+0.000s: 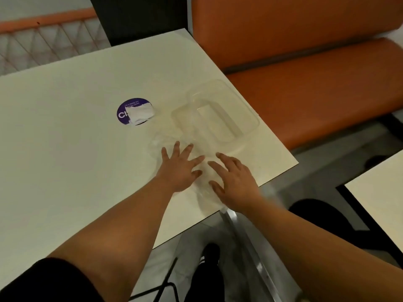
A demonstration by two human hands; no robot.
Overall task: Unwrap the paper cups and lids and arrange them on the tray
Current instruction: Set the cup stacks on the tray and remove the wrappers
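A clear plastic tray (237,99) lies near the right edge of the cream table (65,138). In front of it lies crumpled clear plastic wrap (205,188), stretching from beside the tray to the table's near edge. My left hand (180,168) rests flat on the wrap with its fingers spread. My right hand (234,182) hovers over or touches the wrap just to the right, fingers apart. Neither hand holds anything. I cannot make out any paper cups or lids; the wrap's contents are too faint to tell.
A round purple sticker (135,111), partly torn to white, is stuck on the table left of the tray. An orange bench seat (305,83) runs along the right. A second table's corner (379,190) shows at the far right. My shoe (210,253) is below.
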